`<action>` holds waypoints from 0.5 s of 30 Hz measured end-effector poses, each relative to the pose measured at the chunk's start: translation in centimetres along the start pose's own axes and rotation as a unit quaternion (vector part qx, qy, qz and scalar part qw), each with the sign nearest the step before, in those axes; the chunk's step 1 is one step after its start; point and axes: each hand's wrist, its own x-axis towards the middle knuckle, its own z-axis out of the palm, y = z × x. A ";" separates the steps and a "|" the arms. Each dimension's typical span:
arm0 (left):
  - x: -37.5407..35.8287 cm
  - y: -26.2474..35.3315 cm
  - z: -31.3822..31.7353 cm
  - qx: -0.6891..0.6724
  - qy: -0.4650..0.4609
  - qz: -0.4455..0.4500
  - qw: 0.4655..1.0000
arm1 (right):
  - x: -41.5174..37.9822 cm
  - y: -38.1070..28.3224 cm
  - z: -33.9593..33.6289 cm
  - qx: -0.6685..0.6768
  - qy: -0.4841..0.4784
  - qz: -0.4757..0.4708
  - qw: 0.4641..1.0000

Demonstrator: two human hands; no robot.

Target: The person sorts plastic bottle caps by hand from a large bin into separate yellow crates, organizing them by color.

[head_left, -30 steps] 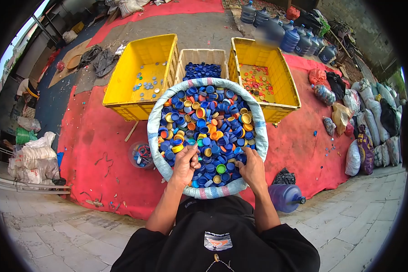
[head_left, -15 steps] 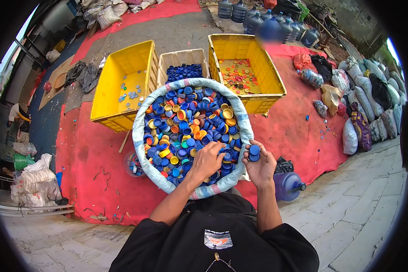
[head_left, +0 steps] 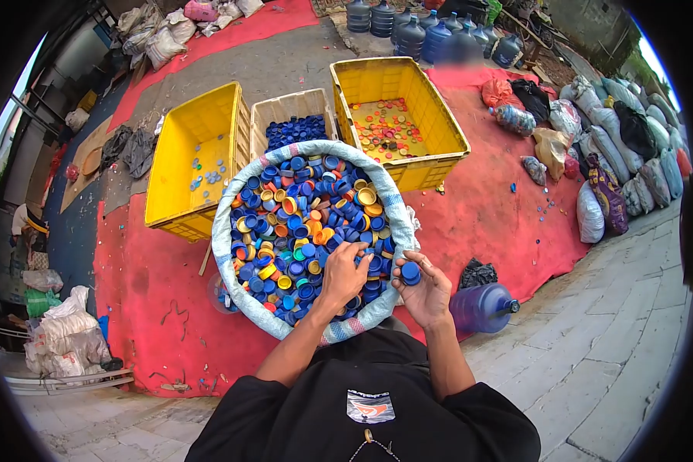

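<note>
A round, fabric-rimmed sack (head_left: pixel 222 223) full of mixed plastic bottle caps (head_left: pixel 304 231) stands right in front of me. Most caps are blue, with yellow, orange and green ones among them. My left hand (head_left: pixel 343 273) reaches over the pile, its bent fingers closed at a blue bottle cap (head_left: pixel 367 238) near the sack's right side. Just beyond the right rim, my right hand (head_left: pixel 427 296) is turned palm up. Its curled fingers hold blue bottle caps (head_left: pixel 410 273); the top one faces me, and how many lie beneath is hidden.
Behind the sack are a yellow crate (head_left: pixel 181 204) with scattered pale caps, a whitish crate (head_left: pixel 285 104) with blue caps, and another yellow crate (head_left: pixel 431 165) with red and orange caps. A water jug (head_left: pixel 481 308) lies at right. Filled bags (head_left: pixel 612 146) line the right edge.
The view has shifted slightly. My right hand has turned a little, so one blue cap now shows clearly where two showed before. My left hand stays over the pile, its fingers drawn in more.
</note>
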 end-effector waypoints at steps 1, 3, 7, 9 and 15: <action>0.1 0.0 -0.2 -0.043 0.012 -0.021 0.999 | 0.2 -0.1 0.0 0.003 -0.006 0.002 1.000; 0.3 -0.6 -0.8 -0.123 0.016 -0.020 0.992 | 0.5 -0.1 0.1 -0.001 -0.018 0.009 1.000; 0.2 -1.1 -3.5 -0.549 -0.087 -0.248 0.793 | 1.6 0.1 1.1 0.005 -0.038 0.028 0.999; -0.3 -0.8 -4.8 -0.622 -0.070 -0.267 0.733 | 2.0 0.6 2.2 0.005 -0.042 0.031 0.999; -1.8 -2.8 -5.7 -0.703 -0.042 -0.251 0.664 | 3.8 2.4 4.6 0.009 -0.041 0.068 0.997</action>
